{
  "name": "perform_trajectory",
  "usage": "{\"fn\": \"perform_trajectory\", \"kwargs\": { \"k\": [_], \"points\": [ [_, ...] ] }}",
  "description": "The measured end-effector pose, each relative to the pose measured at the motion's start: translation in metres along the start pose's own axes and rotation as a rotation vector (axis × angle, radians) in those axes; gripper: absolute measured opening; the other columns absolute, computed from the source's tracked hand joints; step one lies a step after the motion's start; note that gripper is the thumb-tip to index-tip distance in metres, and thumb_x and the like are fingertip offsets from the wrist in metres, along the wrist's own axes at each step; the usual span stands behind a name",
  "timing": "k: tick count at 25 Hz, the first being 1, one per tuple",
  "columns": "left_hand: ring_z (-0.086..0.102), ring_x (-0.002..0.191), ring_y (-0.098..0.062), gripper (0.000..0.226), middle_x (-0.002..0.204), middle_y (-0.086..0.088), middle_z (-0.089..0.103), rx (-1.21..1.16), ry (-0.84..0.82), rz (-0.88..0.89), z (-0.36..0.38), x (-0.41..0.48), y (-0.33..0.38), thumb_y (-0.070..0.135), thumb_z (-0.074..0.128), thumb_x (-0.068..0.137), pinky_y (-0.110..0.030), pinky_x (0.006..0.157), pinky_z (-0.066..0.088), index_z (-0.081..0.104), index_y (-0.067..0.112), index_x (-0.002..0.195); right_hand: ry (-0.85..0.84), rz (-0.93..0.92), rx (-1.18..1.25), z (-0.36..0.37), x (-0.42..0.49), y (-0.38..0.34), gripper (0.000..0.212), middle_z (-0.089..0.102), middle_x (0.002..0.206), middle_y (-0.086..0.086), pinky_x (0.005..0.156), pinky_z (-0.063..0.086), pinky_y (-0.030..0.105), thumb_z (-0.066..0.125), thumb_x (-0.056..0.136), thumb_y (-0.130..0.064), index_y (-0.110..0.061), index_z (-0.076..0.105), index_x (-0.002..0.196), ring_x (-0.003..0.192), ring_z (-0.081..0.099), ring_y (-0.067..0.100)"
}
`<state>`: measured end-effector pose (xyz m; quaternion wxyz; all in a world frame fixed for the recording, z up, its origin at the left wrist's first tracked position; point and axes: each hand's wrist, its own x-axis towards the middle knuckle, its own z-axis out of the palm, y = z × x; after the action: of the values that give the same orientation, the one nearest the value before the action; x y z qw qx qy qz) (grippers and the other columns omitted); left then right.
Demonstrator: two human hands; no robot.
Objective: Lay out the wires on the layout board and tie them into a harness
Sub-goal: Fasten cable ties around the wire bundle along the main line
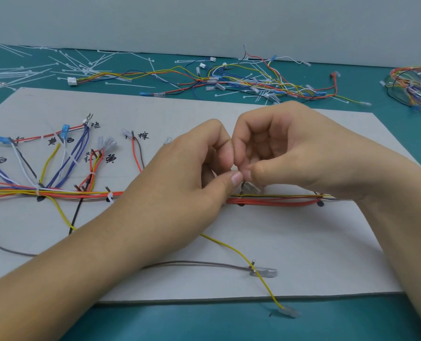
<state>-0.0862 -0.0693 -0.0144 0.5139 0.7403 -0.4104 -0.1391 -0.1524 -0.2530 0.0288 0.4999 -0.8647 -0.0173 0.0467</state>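
Note:
A grey layout board (290, 242) lies on the green table with hand-written labels along its upper left. A bundle of red, yellow, blue and white wires (69, 193) runs across its middle, tied in places with white cable ties. My left hand (187, 183) and my right hand (278, 148) meet over the bundle at the board's centre. Thumbs and forefingers of both pinch a small white cable tie (250, 187) just above the red wires (273, 201). Branches with blue and clear terminals (64, 130) fan out at the left.
Loose white cable ties (81, 67) lie at the back left of the table. A tangle of spare wires (253, 82) lies behind the board, and another coiled bundle (416, 87) sits at the far right. A yellow wire (261, 276) and a brown wire (204, 263) trail over the board's front.

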Motion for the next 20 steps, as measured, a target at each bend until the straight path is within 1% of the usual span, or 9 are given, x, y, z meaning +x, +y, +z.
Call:
{"fn": "perform_trajectory", "kwargs": {
  "k": [3, 4, 5, 7, 8, 10, 14, 18, 20],
  "points": [
    [0.058, 0.050, -0.012, 0.016, 0.069, 0.009, 0.068, -0.007, 0.007, -0.042, -0.0013, 0.0001, 0.0009, 0.033, 0.068, 0.083, -0.029, 0.052, 0.042, 0.053, 0.029, 0.089, 0.017, -0.036, -0.002, 0.0008, 0.0000, 0.0002, 0.020, 0.064, 0.078, 0.028, 0.060, 0.047, 0.042, 0.065, 0.074, 0.009, -0.010, 0.063, 0.081, 0.062, 0.056, 0.027],
    [0.058, 0.049, -0.011, 0.016, 0.067, 0.011, 0.068, -0.013, 0.004, -0.056, -0.0016, 0.0002, 0.0013, 0.034, 0.068, 0.082, -0.025, 0.051, 0.041, 0.055, 0.030, 0.089, 0.024, -0.045, -0.003, 0.0011, 0.0000, 0.0004, 0.021, 0.064, 0.077, 0.028, 0.058, 0.046, 0.044, 0.064, 0.073, 0.009, -0.010, 0.061, 0.081, 0.061, 0.055, 0.029],
    [0.059, 0.049, -0.013, 0.016, 0.068, 0.012, 0.068, -0.030, 0.002, -0.066, -0.0017, 0.0005, 0.0016, 0.033, 0.069, 0.081, -0.026, 0.051, 0.041, 0.056, 0.030, 0.090, 0.033, -0.054, -0.004, 0.0015, 0.0000, 0.0007, 0.020, 0.064, 0.076, 0.027, 0.057, 0.046, 0.046, 0.063, 0.072, 0.009, -0.009, 0.059, 0.081, 0.060, 0.054, 0.031],
    [0.064, 0.055, -0.025, 0.016, 0.076, 0.010, 0.069, -0.091, 0.005, -0.075, -0.0011, 0.0013, 0.0020, 0.028, 0.071, 0.080, -0.032, 0.051, 0.046, 0.058, 0.028, 0.090, 0.052, -0.071, -0.003, 0.0018, -0.0003, 0.0011, 0.020, 0.063, 0.075, 0.026, 0.055, 0.045, 0.052, 0.061, 0.071, 0.008, -0.010, 0.058, 0.080, 0.061, 0.053, 0.039],
    [0.065, 0.057, -0.030, 0.017, 0.080, 0.007, 0.070, -0.119, 0.006, -0.077, -0.0009, 0.0017, 0.0026, 0.025, 0.071, 0.079, -0.037, 0.053, 0.048, 0.058, 0.027, 0.089, 0.065, -0.082, -0.006, 0.0019, -0.0003, 0.0013, 0.021, 0.062, 0.075, 0.025, 0.055, 0.045, 0.054, 0.061, 0.070, 0.008, -0.011, 0.057, 0.079, 0.062, 0.053, 0.040],
    [0.064, 0.058, -0.033, 0.017, 0.083, 0.001, 0.073, -0.151, 0.002, -0.079, -0.0007, 0.0024, 0.0033, 0.022, 0.072, 0.079, -0.040, 0.053, 0.051, 0.058, 0.025, 0.089, 0.092, -0.104, -0.012, 0.0023, 0.0002, 0.0019, 0.023, 0.061, 0.076, 0.023, 0.055, 0.043, 0.056, 0.062, 0.071, 0.007, -0.014, 0.056, 0.078, 0.063, 0.053, 0.038],
    [0.059, 0.054, -0.026, 0.018, 0.079, 0.001, 0.074, -0.146, -0.007, -0.067, -0.0014, 0.0033, 0.0034, 0.021, 0.073, 0.078, -0.035, 0.052, 0.048, 0.057, 0.023, 0.087, 0.117, -0.134, -0.028, 0.0040, 0.0018, 0.0027, 0.021, 0.061, 0.075, 0.020, 0.055, 0.044, 0.056, 0.061, 0.070, 0.004, -0.014, 0.054, 0.079, 0.066, 0.055, 0.044],
    [0.055, 0.051, -0.016, 0.020, 0.078, 0.004, 0.076, -0.113, -0.008, -0.070, -0.0019, 0.0030, 0.0040, 0.022, 0.073, 0.077, -0.031, 0.050, 0.046, 0.056, 0.024, 0.086, 0.125, -0.154, -0.039, 0.0051, 0.0022, 0.0022, 0.024, 0.060, 0.073, 0.018, 0.054, 0.044, 0.053, 0.062, 0.071, 0.007, -0.014, 0.052, 0.079, 0.064, 0.053, 0.041],
    [0.055, 0.051, -0.016, 0.020, 0.078, 0.006, 0.075, -0.101, -0.006, -0.070, -0.0024, 0.0026, 0.0042, 0.022, 0.074, 0.077, -0.031, 0.050, 0.047, 0.055, 0.024, 0.086, 0.128, -0.163, -0.042, 0.0061, 0.0024, 0.0016, 0.025, 0.060, 0.073, 0.017, 0.054, 0.044, 0.052, 0.061, 0.071, 0.007, -0.015, 0.051, 0.078, 0.063, 0.053, 0.039]
  ]
}}
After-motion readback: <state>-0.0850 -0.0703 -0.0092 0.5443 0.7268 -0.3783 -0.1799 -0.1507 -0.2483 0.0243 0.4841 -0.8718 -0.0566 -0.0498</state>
